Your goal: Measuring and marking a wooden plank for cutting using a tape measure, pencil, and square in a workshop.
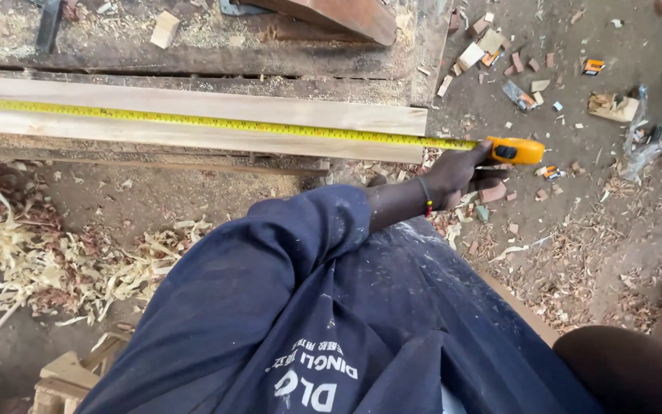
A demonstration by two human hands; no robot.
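The yellow tape (216,123) is already drawn out along the whole visible length of the pale plank (193,119), running from the left edge of the view and on past the plank's right end, so the stretching-out looks done; what seems left, as a judgement, is reading or marking the length, since no pencil or mark shows anywhere on the wood. The plank lies flat on the rough bench (193,54), which is strewn with sawdust and small offcuts. Just beyond the plank's right end, the orange tape measure case (516,150) hangs over the dirt floor (607,230), held level with the board. The one hand (457,172) in view reaches forward from a dark blue sleeve (270,261); which hand it is cannot be told with certainty, though the arm crosses from the lower left. Its grip is closed on the near end of the case, fingers wrapped over it and the thumb side hidden, wrist slightly bent with a thin bead bracelet (425,198) on it. The arm is nearly fully extended, forearm bare below the rolled cuff. The other hand is not visible; only a dark rounded shape, perhaps a knee, shows at lower right. Wood shavings (55,261) pile on the floor at left, and scraps and wrappers litter the ground at right
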